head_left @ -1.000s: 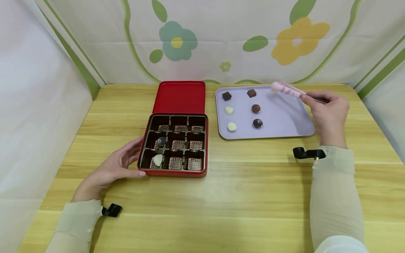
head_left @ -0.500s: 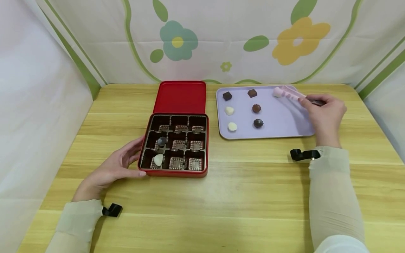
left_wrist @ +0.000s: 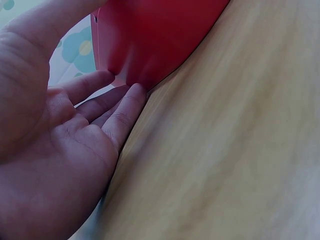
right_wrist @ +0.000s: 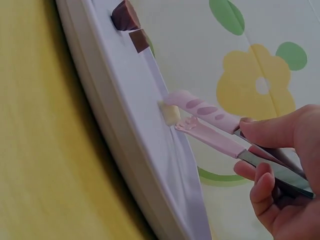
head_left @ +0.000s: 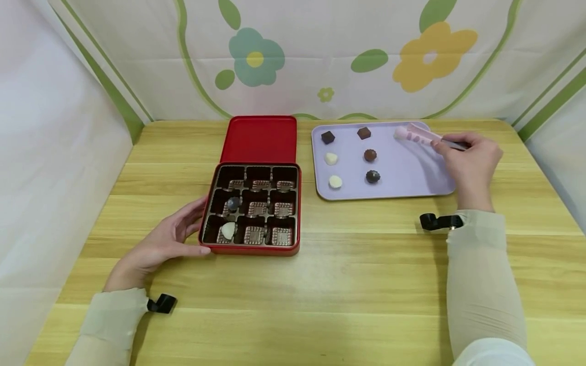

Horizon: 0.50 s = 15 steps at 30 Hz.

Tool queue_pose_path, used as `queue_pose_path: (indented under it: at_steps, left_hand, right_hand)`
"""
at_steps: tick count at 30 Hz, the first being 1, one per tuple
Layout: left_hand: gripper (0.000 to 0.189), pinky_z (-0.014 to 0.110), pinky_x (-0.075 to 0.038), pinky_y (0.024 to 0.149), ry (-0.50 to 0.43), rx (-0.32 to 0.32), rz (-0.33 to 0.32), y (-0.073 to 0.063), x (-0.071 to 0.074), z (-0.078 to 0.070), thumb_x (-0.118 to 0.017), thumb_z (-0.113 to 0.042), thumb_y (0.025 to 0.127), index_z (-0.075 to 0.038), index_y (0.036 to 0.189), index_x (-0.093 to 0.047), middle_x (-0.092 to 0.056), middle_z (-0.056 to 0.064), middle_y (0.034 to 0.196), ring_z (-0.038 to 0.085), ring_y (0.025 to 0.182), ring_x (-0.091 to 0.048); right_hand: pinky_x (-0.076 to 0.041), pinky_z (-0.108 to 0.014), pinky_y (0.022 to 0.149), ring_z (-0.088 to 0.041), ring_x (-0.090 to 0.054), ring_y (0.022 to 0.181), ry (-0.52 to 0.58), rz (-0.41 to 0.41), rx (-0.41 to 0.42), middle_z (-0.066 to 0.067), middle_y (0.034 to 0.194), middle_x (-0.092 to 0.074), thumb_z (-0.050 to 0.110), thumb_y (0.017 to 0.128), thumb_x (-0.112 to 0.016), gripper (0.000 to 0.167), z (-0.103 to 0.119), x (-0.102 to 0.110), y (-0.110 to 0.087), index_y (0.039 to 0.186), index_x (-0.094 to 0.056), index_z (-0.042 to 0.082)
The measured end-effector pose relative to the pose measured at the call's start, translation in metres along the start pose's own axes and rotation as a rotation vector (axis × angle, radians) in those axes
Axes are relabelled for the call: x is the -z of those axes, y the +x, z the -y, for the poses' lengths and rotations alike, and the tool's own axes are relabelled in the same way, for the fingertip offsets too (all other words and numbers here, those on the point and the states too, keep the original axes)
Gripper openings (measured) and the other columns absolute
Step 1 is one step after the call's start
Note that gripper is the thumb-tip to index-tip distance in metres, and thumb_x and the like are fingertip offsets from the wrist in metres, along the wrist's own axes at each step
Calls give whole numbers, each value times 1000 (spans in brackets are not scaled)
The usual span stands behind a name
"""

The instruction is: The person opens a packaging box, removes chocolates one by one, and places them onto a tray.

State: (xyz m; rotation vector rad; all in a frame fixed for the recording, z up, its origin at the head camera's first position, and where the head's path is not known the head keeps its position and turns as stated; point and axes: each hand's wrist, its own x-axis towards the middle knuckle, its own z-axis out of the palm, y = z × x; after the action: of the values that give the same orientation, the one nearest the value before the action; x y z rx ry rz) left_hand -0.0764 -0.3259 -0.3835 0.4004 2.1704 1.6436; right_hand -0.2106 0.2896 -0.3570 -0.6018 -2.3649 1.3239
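My left hand rests against the left side of a red tin box. Its fingertips touch the box wall low by the table, and the thumb lies along the front corner. In the divided insert sit a dark round chocolate and a white chocolate. My right hand holds a pair of tongs with pink tips over the back of a lilac tray. Seen from the right wrist, the tips stand apart around a white chocolate on the tray; contact is unclear.
The box's red lid lies open behind it. Several chocolates stand in two columns at the tray's left, among them a dark ridged one and a white one. A flowered cloth hangs behind the wooden table.
My right hand has moved slightly left, lowering the tongs' tips to the white chocolate at the tray's back. The left hand and the box have stayed in place.
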Motion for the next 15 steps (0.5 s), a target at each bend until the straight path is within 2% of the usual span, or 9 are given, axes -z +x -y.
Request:
queue_pose_path:
  at_steps: [8, 12, 15]
  left_hand:
    - [109, 9, -40, 116, 11, -14, 0, 1, 1, 1, -82, 7, 89, -14, 174, -17, -29, 17, 176, -4, 147, -43]
    - [109, 9, -40, 116, 14, -13, 0, 1, 1, 2, -82, 6, 89, -14, 174, -17, -30, 16, 175, -4, 147, -43]
    - [109, 9, -40, 116, 11, -17, -1, 1, 0, 2, -82, 7, 89, -14, 174, -17, -30, 16, 175, -4, 147, -43]
  right_hand:
    - [-45, -8, 76, 10, -55, 85, -24, 9, -50, 38, 68, -59, 34, 89, -88, 14, 1, 5, 1, 102, -86, 31]
    - [-46, -8, 78, 10, -56, 89, -15, 16, -55, 37, 71, -60, 37, 88, -89, 22, 0, 3, 2, 109, -86, 30]
    - [-47, -9, 85, 7, -59, 98, -8, 26, -45, 37, 77, -63, 38, 87, -90, 33, -2, -2, 4, 117, -85, 25]
